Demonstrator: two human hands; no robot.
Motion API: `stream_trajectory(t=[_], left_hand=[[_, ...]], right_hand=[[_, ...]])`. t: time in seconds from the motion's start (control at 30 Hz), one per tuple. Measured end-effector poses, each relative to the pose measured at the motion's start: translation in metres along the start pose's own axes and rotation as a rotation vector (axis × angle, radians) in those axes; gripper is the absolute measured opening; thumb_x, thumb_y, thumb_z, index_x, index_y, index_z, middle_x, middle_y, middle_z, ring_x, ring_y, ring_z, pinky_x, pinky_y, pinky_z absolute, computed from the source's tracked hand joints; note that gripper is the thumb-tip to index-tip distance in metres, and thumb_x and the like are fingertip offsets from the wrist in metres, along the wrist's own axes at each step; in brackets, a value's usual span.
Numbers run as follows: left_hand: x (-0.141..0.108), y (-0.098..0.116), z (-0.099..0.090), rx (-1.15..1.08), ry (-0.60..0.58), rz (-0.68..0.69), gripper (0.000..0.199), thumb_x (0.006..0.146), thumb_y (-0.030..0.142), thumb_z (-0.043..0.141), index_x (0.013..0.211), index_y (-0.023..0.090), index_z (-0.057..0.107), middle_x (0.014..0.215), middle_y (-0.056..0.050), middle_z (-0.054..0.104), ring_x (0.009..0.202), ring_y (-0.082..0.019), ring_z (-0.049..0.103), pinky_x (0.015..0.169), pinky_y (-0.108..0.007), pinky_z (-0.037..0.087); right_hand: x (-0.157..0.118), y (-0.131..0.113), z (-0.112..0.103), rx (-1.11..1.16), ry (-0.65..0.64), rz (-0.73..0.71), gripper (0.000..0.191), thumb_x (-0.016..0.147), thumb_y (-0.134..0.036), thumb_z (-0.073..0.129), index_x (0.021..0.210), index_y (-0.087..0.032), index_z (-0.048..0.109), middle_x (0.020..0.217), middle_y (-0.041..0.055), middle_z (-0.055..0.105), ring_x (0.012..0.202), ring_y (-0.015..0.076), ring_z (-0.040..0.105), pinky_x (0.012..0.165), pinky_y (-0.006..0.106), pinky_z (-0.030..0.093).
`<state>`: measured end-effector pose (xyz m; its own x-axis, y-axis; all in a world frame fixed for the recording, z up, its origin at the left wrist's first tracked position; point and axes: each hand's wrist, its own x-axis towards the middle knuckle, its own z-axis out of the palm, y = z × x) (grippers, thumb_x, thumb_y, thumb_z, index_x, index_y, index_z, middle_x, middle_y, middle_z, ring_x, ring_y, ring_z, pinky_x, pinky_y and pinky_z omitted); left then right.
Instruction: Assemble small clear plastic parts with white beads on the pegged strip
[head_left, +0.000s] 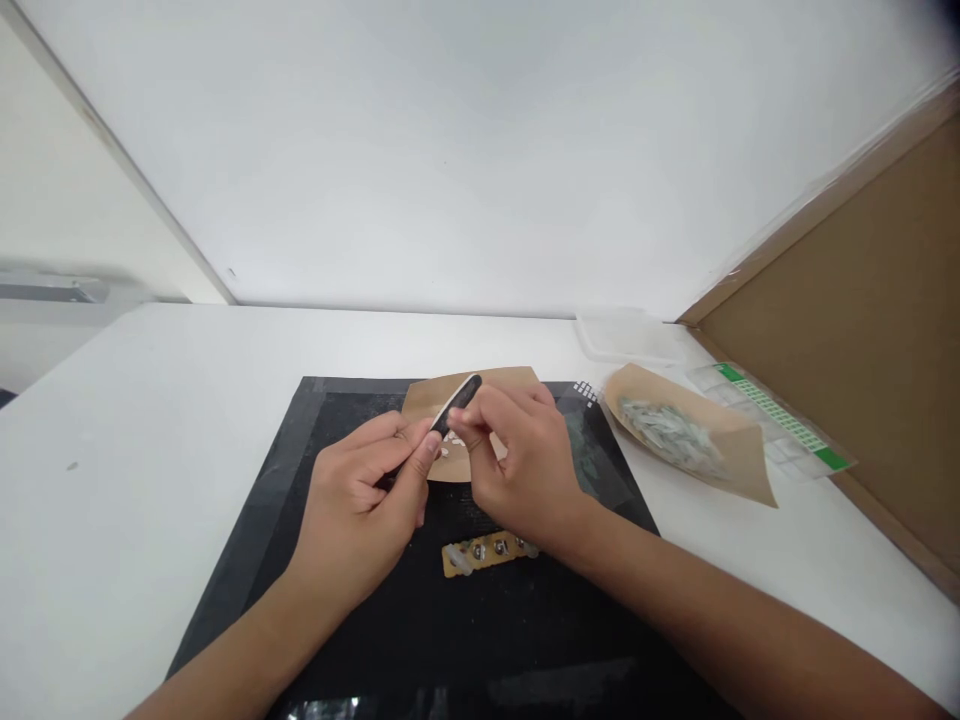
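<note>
My left hand (360, 505) is closed round a nail file (463, 397), dark on its face with a pale edge, which points up and to the right. Close beside it, my right hand (529, 460) has thumb and forefinger pinched together at the file's face; anything between those fingertips is too small to make out. Beneath both hands lies a sheet of brown paper (514, 378) with small white bits on it. A gold strip (489, 553) with round metal studs and clear pieces lies nearer me, partly covered by my right wrist.
A black mat (480, 630) covers the middle of the white table (97, 480). To the right lie a brown paper pouch (742, 440) with pale slivers behind its window and a clear sheet with green print (787, 415). A translucent tray (626, 335) stands by the back wall.
</note>
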<state>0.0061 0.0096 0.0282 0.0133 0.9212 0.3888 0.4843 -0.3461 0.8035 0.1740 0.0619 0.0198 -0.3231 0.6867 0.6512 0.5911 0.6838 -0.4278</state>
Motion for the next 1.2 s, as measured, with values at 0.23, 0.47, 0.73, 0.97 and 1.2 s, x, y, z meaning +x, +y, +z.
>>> stream_trajectory(t=[0.23, 0.47, 0.73, 0.97, 1.2], left_hand=[[-0.0006, -0.0007, 0.0011, -0.002, 0.010, -0.011, 0.050, 0.104, 0.023, 0.059, 0.054, 0.017, 0.061, 0.061, 0.003, 0.054, 0.054, -0.008, 0.054, 0.054, -0.023, 0.041], [0.0005, -0.0037, 0.0007, -0.003, 0.001, -0.006, 0.051, 0.103, 0.025, 0.060, 0.053, 0.017, 0.062, 0.061, 0.002, 0.053, 0.054, -0.008, 0.053, 0.053, -0.023, 0.041], [-0.0010, -0.0016, -0.0004, 0.000, 0.008, 0.010, 0.049, 0.103, 0.024, 0.060, 0.054, 0.017, 0.063, 0.059, 0.003, 0.054, 0.052, -0.007, 0.054, 0.053, -0.023, 0.041], [-0.0004, -0.0012, 0.0020, -0.032, 0.000, -0.010, 0.053, 0.104, 0.024, 0.060, 0.051, 0.017, 0.061, 0.060, 0.003, 0.054, 0.054, -0.007, 0.055, 0.054, -0.024, 0.041], [-0.0007, -0.0031, 0.0012, -0.015, 0.011, 0.000, 0.051, 0.104, 0.024, 0.060, 0.053, 0.017, 0.061, 0.060, 0.003, 0.053, 0.055, -0.008, 0.055, 0.055, -0.024, 0.042]], right_hand=[[0.0031, -0.0022, -0.0042, -0.008, -0.026, 0.072, 0.024, 0.098, -0.014, 0.058, 0.077, -0.021, 0.049, 0.073, -0.0040, 0.060, 0.068, 0.0129, 0.052, 0.072, 0.033, 0.031], [-0.0022, -0.0001, -0.0010, -0.013, -0.028, 0.098, 0.024, 0.099, -0.014, 0.059, 0.078, -0.021, 0.049, 0.074, -0.0034, 0.061, 0.071, 0.0137, 0.054, 0.073, 0.033, 0.031], [-0.0007, -0.0024, -0.0046, 0.044, -0.032, 0.088, 0.027, 0.100, -0.016, 0.059, 0.076, -0.021, 0.050, 0.073, -0.0034, 0.061, 0.071, 0.0136, 0.055, 0.074, 0.033, 0.033], [0.0008, -0.0023, -0.0049, 0.072, -0.002, 0.060, 0.028, 0.099, -0.011, 0.059, 0.075, -0.020, 0.048, 0.072, -0.0046, 0.055, 0.069, 0.0124, 0.050, 0.074, 0.033, 0.031], [-0.0012, -0.0025, -0.0045, 0.062, -0.041, 0.087, 0.028, 0.101, -0.014, 0.058, 0.075, -0.021, 0.048, 0.073, -0.0036, 0.055, 0.072, 0.0137, 0.051, 0.074, 0.033, 0.032]])
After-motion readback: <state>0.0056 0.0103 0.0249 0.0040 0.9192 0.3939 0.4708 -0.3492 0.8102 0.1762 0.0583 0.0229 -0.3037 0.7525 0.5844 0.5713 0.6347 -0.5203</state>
